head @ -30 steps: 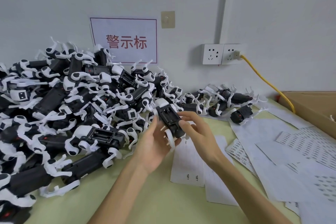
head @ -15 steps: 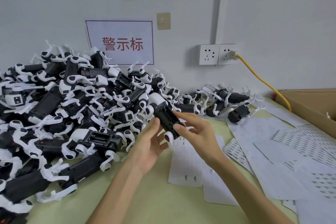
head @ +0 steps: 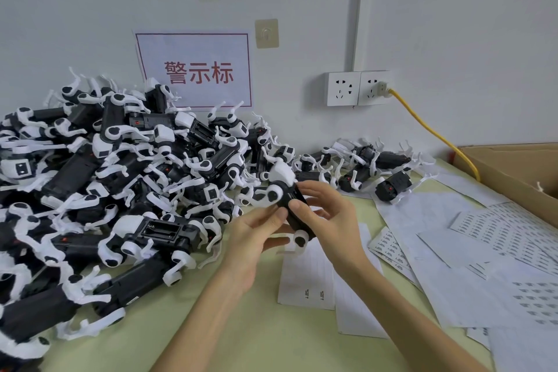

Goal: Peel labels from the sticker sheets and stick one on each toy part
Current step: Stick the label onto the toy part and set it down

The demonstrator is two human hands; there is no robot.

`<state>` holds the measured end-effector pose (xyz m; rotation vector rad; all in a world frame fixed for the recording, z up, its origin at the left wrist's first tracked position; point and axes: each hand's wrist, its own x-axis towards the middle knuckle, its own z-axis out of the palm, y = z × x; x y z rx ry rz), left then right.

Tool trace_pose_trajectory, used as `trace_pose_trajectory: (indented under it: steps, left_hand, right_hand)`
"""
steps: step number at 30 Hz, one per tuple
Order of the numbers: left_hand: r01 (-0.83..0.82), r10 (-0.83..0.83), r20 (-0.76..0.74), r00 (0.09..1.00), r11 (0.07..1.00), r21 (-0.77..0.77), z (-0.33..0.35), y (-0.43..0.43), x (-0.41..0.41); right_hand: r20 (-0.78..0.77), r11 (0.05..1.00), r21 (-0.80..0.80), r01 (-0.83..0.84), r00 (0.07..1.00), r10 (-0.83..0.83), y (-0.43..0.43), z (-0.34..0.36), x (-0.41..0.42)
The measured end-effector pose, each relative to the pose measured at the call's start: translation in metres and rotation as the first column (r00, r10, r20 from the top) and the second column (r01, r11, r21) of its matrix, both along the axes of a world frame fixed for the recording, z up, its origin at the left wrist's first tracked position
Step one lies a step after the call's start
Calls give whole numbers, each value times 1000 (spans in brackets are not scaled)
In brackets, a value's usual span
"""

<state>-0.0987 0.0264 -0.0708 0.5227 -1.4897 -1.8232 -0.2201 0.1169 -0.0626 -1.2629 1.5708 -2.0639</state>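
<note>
Left hand (head: pixel 256 232) and right hand (head: pixel 330 217) both pinch the toy part (head: pixel 291 201), probably light stiff plastic, best held by its black body as the thin white legs look fragile

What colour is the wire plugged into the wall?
The wire is yellow; head view shows it best.

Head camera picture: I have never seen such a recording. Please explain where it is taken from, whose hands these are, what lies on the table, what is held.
No robot here. A person wears the camera on the head, so you look down at their own hands. The left hand and right hand together hold one black-and-white toy part above the table. A big pile of such toys lies at left; sticker sheets lie at right, beside a cardboard box.
</note>
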Motion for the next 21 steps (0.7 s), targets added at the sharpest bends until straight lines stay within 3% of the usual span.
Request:
trace_pose_trajectory:
  steps: [3, 6, 8, 16, 21]
  left_hand:
    - [-15, 17, 23, 1000, 999, -48, 0, 1, -2]
    - [2, 0, 26, 1000, 998, -59, 2, 0, 0]
    - [17, -15, 22, 1000, 998, -55, 1, -1, 0]
    - [122, -117, 140, 983, 992, -27, -5, 3, -3]
    - [77, -77, 3, 997, 997, 27, 4, -4, 0]
  right_hand:
    - [147, 1000, -21, -3, 989, 6, -1, -1, 0]
    - [400, 999, -47, -21, 916, 38, -1, -2, 1]
    - [484, 999, -30, -23, 874, 35, -2, -1, 2]
    - [406, 995, -5, -102, 909, 95, -4, -6, 0]
    - [305, 978, -28, -208, 930, 207, -4, 1, -15]
